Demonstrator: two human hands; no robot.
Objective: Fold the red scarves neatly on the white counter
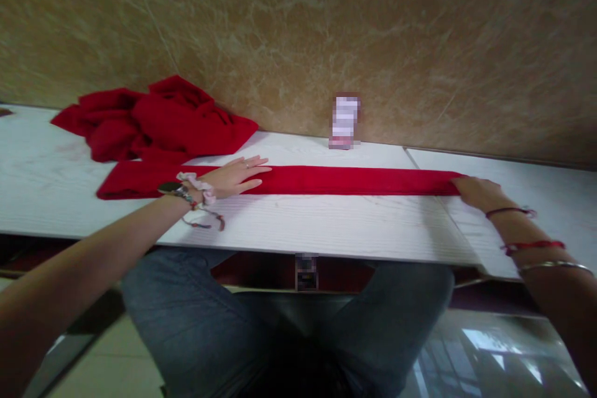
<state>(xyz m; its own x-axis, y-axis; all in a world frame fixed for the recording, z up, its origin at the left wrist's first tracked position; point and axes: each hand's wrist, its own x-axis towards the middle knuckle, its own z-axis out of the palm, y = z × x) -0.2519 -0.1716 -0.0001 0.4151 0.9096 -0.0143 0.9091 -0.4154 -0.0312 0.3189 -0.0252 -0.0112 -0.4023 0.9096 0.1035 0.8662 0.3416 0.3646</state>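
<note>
A long red cloth [354, 181], folded into a narrow flat strip, lies lengthwise on the white table. Toward its left part my left hand [233, 178] rests flat on top, fingers stretched out to the right. At the strip's right end my right hand [480, 191] grips the edge, its fingers curled and partly hidden. The strip's left end is wider and shows several layers. Just behind that end sits a crumpled heap of red cloth [163, 121].
A brown marbled wall [289, 43] borders the back of the white wood-grain tabletop [326, 230]. A small blurred-out object [345, 121] leans by the wall. Below the table's front edge are my knees in jeans [196, 311].
</note>
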